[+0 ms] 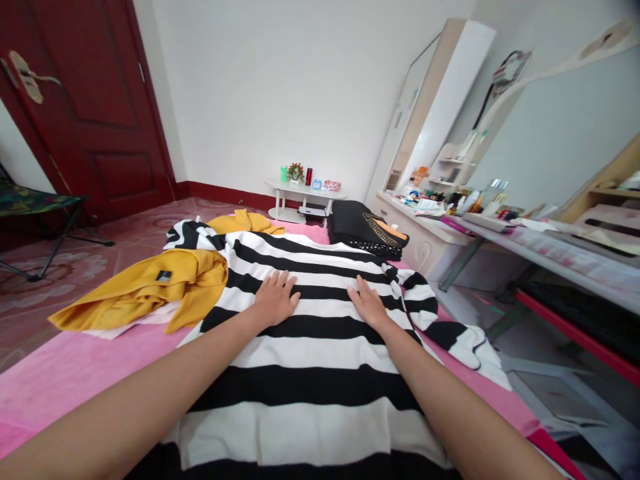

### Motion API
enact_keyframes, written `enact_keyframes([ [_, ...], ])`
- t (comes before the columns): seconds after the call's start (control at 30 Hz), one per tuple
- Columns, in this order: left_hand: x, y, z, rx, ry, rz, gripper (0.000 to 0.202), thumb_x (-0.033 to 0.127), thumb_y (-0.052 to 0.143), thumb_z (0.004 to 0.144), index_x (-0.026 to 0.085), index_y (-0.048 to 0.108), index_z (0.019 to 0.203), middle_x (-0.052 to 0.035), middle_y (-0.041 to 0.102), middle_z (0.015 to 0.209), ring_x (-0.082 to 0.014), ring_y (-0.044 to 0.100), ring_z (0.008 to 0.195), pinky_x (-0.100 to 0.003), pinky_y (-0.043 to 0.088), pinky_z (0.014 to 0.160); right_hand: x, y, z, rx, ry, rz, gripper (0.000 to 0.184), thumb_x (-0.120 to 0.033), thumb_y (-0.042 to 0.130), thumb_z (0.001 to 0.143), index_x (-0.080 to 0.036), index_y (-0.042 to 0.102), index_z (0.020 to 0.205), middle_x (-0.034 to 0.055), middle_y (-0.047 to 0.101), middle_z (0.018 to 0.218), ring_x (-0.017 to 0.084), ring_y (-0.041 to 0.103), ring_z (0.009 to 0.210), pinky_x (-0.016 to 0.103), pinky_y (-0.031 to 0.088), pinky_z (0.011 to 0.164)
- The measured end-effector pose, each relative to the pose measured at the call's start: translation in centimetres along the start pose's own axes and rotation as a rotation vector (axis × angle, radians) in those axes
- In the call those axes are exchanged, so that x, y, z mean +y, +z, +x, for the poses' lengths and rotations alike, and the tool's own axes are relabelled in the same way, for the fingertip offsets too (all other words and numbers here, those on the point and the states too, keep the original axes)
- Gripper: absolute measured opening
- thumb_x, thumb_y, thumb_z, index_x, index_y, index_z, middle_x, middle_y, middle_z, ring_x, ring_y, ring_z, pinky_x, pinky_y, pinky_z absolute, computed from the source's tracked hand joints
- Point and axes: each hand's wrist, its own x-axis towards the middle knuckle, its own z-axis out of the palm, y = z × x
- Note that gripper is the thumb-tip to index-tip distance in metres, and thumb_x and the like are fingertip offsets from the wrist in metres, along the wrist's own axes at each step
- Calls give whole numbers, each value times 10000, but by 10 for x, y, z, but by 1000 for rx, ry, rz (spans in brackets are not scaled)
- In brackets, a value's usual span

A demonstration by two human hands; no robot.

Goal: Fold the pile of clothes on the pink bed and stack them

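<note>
Lying spread on a pink cover [65,363]: one striped top [320,307], black and white, long-sleeved, neckline away from the person, hem toward the person. On the striped top, left of its middle: the left hand [277,298], palm down, flat, fingers a little spread. On the striped top, right of its middle: the right hand [369,302], likewise palm down and flat. The two hands are well apart, a width of striped cloth showing between them. At the left of the striped top, one sleeve, bunched; at the right, the other, trailing over the cover.

Also seen from where I stand: just beside the striped top, to the left, a yellow garment [193,270] with a dark label [163,275]; beyond the neckline of the striped top, to the right, a pile of folded black clothes [353,223]; farther beyond the striped top, a small white table [274,184] bearing a green cup [284,174] and a potted plant [295,173]; well to the right of the striped top, bottles [470,200]; well to its left, a dark red door [100,100]
</note>
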Motion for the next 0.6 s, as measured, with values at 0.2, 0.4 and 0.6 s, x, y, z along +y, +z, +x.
enact_keyframes([
  [0.2,-17,-14,-22,7,25,15,550,461,245,939,202,366,1409,-88,297,1503,-277,222,1392,-460,183,1108,27,-24,-18,-111,138,-239,635,-474,254,946,-89,260,1451,140,196,1533,247,171,1407,430,196,1111],
  [0.4,-7,-24,-45,-5,115,-39,673,617,283,895,234,293,1448,-99,170,1543,-307,148,1410,-496,163,1106,9,-22,-53,-8,-197,-187,664,-606,195,918,-243,215,1473,55,141,1556,237,101,1422,471,149,1120],
  [0.6,-34,-38,-70,-164,201,-65,632,605,291,903,286,282,1448,-78,175,1541,-287,145,1414,-501,140,1116,54,-35,-80,-112,-57,-254,665,-545,250,931,-138,276,1455,116,210,1533,245,189,1405,420,195,1119],
])
